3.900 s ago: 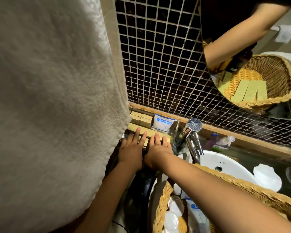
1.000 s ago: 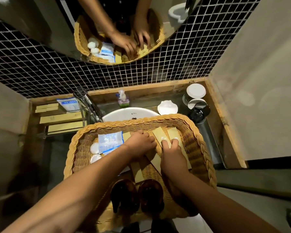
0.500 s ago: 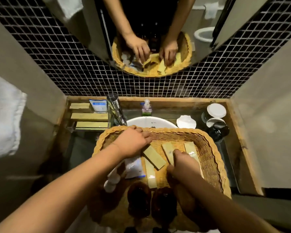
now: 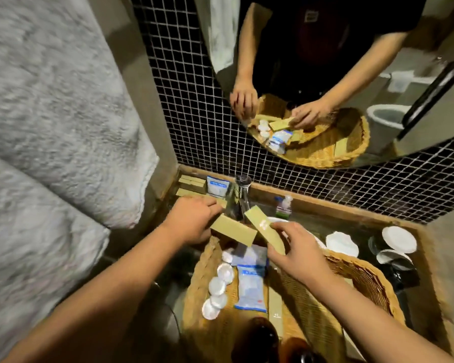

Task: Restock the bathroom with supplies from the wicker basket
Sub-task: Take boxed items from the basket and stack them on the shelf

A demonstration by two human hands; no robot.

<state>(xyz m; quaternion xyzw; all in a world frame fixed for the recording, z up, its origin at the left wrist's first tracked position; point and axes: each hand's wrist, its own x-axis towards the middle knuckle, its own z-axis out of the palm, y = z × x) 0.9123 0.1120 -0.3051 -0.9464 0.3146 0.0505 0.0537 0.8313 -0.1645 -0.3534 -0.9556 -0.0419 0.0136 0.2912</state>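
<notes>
The wicker basket (image 4: 362,273) sits over the sink in front of me. My left hand (image 4: 192,221) grips a flat olive-green packet (image 4: 233,230) above the basket's far left rim. My right hand (image 4: 296,250) pinches a second green packet (image 4: 264,229), tilted upward beside the first. Inside the basket lie several white round caps (image 4: 216,286), blue-and-white sachets (image 4: 250,286), another green packet (image 4: 275,307) and two brown bottles (image 4: 256,341). At the back left, stacked green packets (image 4: 192,183) and a blue sachet (image 4: 218,186) stand on the wooden ledge.
A chrome tap (image 4: 240,197) rises just behind the held packets. A grey towel (image 4: 50,153) hangs close on the left. A small pump bottle (image 4: 283,205), a white dish (image 4: 341,243) and capped dark cups (image 4: 397,247) stand on the counter. A mirror (image 4: 351,61) hangs above.
Both hands have lifted out of the basket, each with a green packet, and moved up and left toward the tap and ledge. My view has swung left, so the towel fills the left side.
</notes>
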